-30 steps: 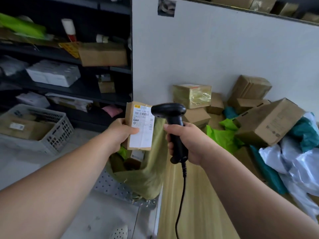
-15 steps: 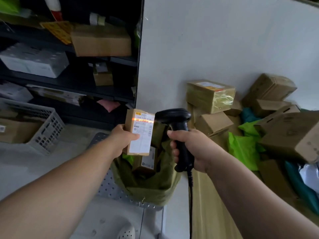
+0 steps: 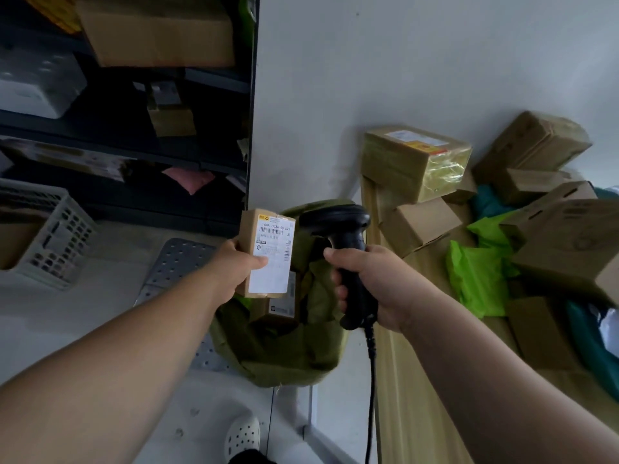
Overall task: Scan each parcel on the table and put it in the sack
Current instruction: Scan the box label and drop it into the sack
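My left hand (image 3: 234, 267) grips a small brown parcel (image 3: 268, 242) with a white barcode label, held upright above the open mouth of the olive-green sack (image 3: 284, 349). My right hand (image 3: 375, 283) holds a black corded barcode scanner (image 3: 341, 229) by its handle, its head pointing left at the label. Inside the sack lies another labelled box (image 3: 281, 306). The wooden table (image 3: 412, 380) to the right bears a heap of parcels: a tape-wrapped box (image 3: 415, 162), plain cartons (image 3: 422, 222), and green bags (image 3: 475, 276).
Dark shelving (image 3: 127, 145) with boxes stands at the left. A white plastic crate (image 3: 50, 239) sits on the floor beside it. A perforated metal plate (image 3: 177, 266) lies under the sack. A white partition wall (image 3: 402, 61) rises behind. My white shoe (image 3: 243, 437) is below.
The view has tilted down and closer. The orange scan line seen on the label half a second ago is gone. Parcel and scanner sit slightly lower, over the sack.
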A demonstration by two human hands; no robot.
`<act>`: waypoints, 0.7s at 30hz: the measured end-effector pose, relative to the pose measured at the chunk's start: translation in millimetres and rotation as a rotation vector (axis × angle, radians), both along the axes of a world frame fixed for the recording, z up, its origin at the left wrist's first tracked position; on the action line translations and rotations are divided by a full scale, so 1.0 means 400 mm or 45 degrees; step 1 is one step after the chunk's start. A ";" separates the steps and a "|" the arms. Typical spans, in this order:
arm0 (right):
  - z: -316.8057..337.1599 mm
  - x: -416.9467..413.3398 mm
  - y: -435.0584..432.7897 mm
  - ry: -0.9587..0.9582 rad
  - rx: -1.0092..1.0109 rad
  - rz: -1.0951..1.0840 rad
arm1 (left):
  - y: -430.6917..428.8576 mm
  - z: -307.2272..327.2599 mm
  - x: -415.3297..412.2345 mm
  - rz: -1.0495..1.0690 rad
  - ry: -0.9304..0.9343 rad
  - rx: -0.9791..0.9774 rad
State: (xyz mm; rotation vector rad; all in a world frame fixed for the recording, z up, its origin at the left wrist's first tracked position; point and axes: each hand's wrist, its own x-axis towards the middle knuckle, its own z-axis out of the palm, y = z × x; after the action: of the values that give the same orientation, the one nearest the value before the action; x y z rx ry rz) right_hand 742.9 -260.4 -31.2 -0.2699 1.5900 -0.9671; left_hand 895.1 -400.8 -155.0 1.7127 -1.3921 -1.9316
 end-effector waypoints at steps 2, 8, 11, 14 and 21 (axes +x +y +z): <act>-0.014 -0.010 0.003 0.014 0.001 -0.003 | 0.000 -0.021 -0.009 -0.026 -0.014 0.016; -0.062 -0.038 0.038 0.042 0.008 -0.052 | 0.008 -0.084 -0.037 -0.111 -0.130 0.070; -0.084 -0.051 0.062 0.070 0.020 -0.074 | 0.017 -0.111 -0.051 -0.115 -0.195 0.092; -0.103 -0.065 0.088 0.074 0.040 -0.141 | 0.029 -0.122 -0.069 -0.138 -0.324 0.040; -0.107 -0.132 0.181 0.162 -0.022 -0.277 | 0.083 -0.042 -0.192 -0.348 -0.314 -0.497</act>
State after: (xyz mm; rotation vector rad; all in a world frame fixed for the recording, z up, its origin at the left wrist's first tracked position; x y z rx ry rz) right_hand 690.0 -187.8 -74.1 -0.1747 1.7539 -1.1498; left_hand 818.2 -367.7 -171.9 1.6761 -2.0280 -1.4597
